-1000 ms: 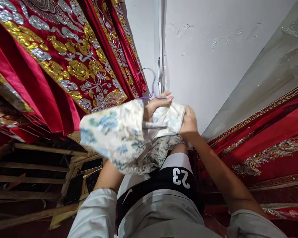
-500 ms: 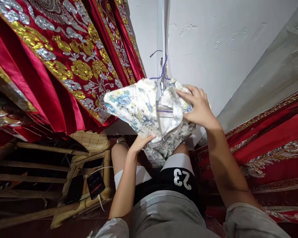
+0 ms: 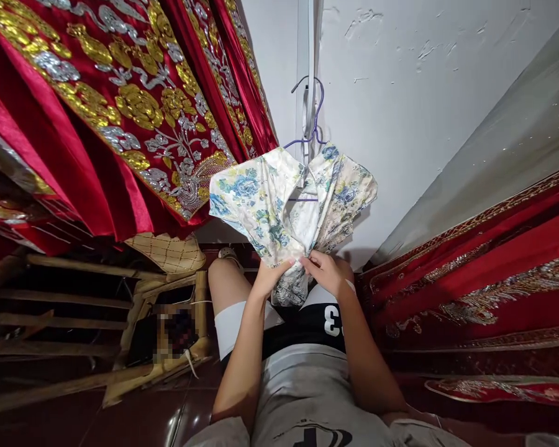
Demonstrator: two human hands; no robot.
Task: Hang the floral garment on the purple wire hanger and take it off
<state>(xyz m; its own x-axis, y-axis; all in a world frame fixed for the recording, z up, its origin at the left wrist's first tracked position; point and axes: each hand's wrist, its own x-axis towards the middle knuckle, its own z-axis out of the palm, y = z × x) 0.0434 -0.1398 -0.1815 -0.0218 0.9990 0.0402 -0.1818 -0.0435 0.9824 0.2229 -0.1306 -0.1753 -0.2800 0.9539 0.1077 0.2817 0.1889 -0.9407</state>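
Note:
A cream floral garment [image 3: 270, 205] with blue flowers hangs on a purple wire hanger [image 3: 313, 121] against the white wall. My left hand [image 3: 271, 277] pinches the lower front of the garment, fingers closed on the fabric. My right hand [image 3: 325, 271] grips the same fabric right beside it, the two hands almost touching at the garment's gathered middle. The sleeves spread out to the left and right above my hands.
Red garments with gold and silver embroidery [image 3: 121, 112] hang at the left, and more red embroidered cloth [image 3: 484, 273] lies at the right. A bamboo stool [image 3: 168, 335] with a phone and cable on it stands at the lower left. A grey plastic cover [image 3: 503, 149] leans at the right.
The garment on its hanger has gone up onto the wall and now hangs there. Both hands have dropped from its top to its lower front and come together.

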